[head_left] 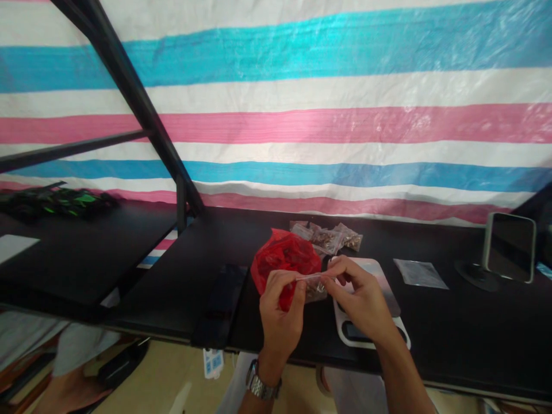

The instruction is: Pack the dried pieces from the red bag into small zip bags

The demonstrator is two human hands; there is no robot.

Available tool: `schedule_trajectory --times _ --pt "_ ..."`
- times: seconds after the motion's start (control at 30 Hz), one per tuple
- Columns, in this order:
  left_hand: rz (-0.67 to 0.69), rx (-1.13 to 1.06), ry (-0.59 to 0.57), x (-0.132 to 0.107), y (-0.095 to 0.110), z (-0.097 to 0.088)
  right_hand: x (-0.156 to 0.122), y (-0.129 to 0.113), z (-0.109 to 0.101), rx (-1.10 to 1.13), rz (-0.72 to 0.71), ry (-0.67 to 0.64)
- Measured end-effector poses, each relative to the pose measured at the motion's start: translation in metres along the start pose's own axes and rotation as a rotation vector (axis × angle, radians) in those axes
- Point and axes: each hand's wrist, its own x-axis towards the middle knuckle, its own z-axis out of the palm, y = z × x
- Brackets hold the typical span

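Your left hand [281, 313] and right hand [357, 293] pinch a small clear bag [316, 289] closed between fingertips; a hard tug could tear it and spill it

From my remote position I record a woven plastic tarpaulin [276, 86] hung as the back wall, striped blue, white and pink, creased throughout, with a pale sheen toward the upper right. A black metal strut [129, 98] descends diagonally beside a short black post [181, 201]. A black worktop [159, 299] adjoins a second black panel [64, 264] at left. Beige floor [146, 391] shows below, under even light
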Motion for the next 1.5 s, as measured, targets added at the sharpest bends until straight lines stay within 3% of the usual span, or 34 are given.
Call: schedule_trajectory --times 0.23,0.77,0.93,1.2,1.5 --pt "0.008 0.003 0.064 0.001 -0.001 -0.002 0.001 0.005 -0.004 -0.048 0.138 -0.037" --pt "0.025 -0.102 0.004 0.001 0.001 0.006 -0.002 0.003 -0.006 -0.091 0.106 -0.098" --pt "-0.008 -0.092 0.030 -0.002 0.002 0.013 -0.001 -0.001 -0.007 -0.067 0.090 -0.113" --pt "-0.074 -0.054 -0.047 -0.006 0.001 0.012 0.002 0.003 -0.008 -0.065 0.101 -0.060" --pt "-0.209 -0.106 0.026 -0.005 -0.003 0.008 0.006 0.005 -0.005 -0.057 0.157 -0.071"
